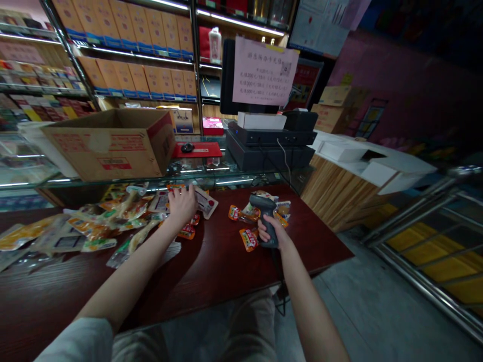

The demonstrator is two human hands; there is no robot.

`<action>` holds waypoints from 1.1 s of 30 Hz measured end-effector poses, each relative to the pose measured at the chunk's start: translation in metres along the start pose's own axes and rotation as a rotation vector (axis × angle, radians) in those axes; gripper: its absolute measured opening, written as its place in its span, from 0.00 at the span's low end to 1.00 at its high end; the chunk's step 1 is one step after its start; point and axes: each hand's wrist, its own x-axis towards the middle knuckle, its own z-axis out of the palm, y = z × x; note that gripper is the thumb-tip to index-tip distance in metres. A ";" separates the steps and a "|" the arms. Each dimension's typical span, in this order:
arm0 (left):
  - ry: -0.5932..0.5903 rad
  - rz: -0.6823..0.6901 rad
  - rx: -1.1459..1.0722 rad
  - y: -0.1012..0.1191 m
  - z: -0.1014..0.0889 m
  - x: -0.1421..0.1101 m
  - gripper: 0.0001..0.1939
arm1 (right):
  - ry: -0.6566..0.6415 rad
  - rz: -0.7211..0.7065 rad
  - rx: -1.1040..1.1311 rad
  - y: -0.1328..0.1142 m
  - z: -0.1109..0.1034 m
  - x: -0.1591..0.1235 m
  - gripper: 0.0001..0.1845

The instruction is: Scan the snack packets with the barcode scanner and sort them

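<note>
My right hand [272, 232] is closed around the grip of a grey barcode scanner [265, 210], its head aimed at a small cluster of orange snack packets [248, 237] on the dark red table [222, 266]. My left hand [181, 204] reaches forward and lies on a white and red snack packet [207, 202] at the edge of a large heap of packets [94, 226]. Its fingers curl down onto the packet; whether it grips it is hard to see.
A cardboard box [113, 143] stands on the glass counter [196, 176] behind the table. A till with a monitor and a paper notice [264, 75] is at the back centre. Shelves of boxed goods line the rear. A wooden counter [339, 196] and metal rails [433, 241] are right.
</note>
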 end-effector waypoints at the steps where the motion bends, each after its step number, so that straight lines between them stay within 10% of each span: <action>1: 0.030 0.035 0.030 0.000 -0.002 -0.001 0.29 | 0.004 0.003 -0.001 0.000 0.000 0.000 0.16; 9: -0.384 0.413 0.003 0.024 0.010 -0.007 0.22 | 0.050 0.011 -0.041 0.002 0.000 -0.001 0.16; 21: -0.413 0.458 0.174 0.026 0.012 -0.002 0.22 | 0.118 -0.036 -0.032 0.000 0.002 0.001 0.17; 27: -0.425 0.462 0.216 0.075 0.012 0.027 0.19 | 0.346 -0.163 0.030 -0.002 -0.008 0.005 0.22; 33: -0.364 0.456 -0.220 0.136 0.049 0.055 0.24 | 0.454 -0.214 0.054 -0.003 -0.014 0.006 0.23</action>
